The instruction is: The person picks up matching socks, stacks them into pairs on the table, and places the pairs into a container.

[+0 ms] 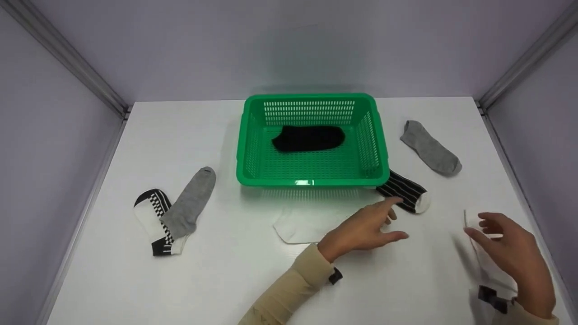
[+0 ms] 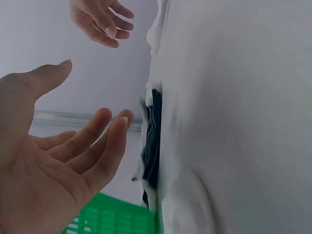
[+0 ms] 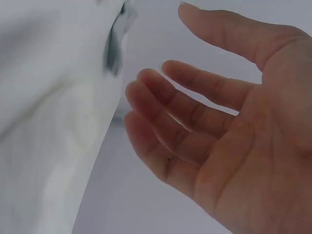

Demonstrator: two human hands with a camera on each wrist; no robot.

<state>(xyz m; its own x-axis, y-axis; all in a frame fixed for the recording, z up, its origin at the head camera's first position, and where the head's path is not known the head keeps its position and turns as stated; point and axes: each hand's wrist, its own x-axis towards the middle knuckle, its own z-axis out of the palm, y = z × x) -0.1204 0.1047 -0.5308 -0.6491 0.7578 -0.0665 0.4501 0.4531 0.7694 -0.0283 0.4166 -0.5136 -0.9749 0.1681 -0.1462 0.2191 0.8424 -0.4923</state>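
My left hand (image 1: 361,228) hovers over the table with its thumb and fingers apart, holding nothing. Just beyond its fingertips lies a black sock with white stripes and a white toe (image 1: 402,192), partly hidden by the basket's edge. A white sock (image 1: 293,225) lies flat by the left wrist, partly covered by it. At the right side, my right hand (image 1: 512,246) has loosely bent fingers, and its palm shows bare in the right wrist view. Beside it is a white cloth item (image 3: 63,161), its thin edge line visible near the thumb in the head view.
A green basket (image 1: 311,182) stands at the back middle with a black sock (image 1: 309,137) inside. One grey sock (image 1: 431,149) lies to its right. Another grey sock (image 1: 192,203) overlaps a white-and-black checkered sock (image 1: 149,216) at the left. Walls bound the table.
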